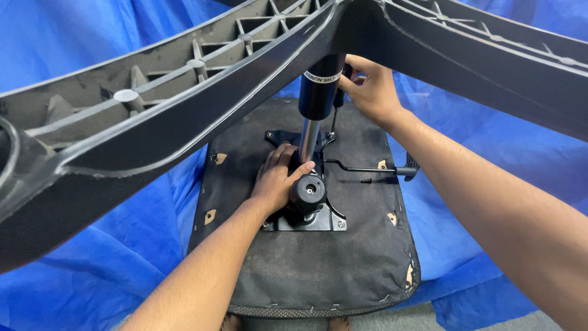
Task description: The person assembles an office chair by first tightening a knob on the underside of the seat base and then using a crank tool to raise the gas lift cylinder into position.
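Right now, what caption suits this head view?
Left hand steadies chair mechanism; right hand holds a screwdriver beside the gas cylinder.

Upturned black fabric seat cushion (pixel 318 270) lies on blue plastic sheet (pixel 92 270). Black metal mechanism plate (pixel 334 217) screwed at seat centre. Chrome and black gas cylinder (pixel 315 107) stands upright from plate toward 12 o'clock, into grey ribbed plastic star base (pixel 153 116) across top. Left hand (pixel 278 178) rests on plate at 9 o'clock of cylinder foot, thumb beside round black knob (pixel 308 190). Right hand (pixel 367 92) grips cylinder at 3 o'clock. Thin black lever (pixel 370 170) points to 3 o'clock.
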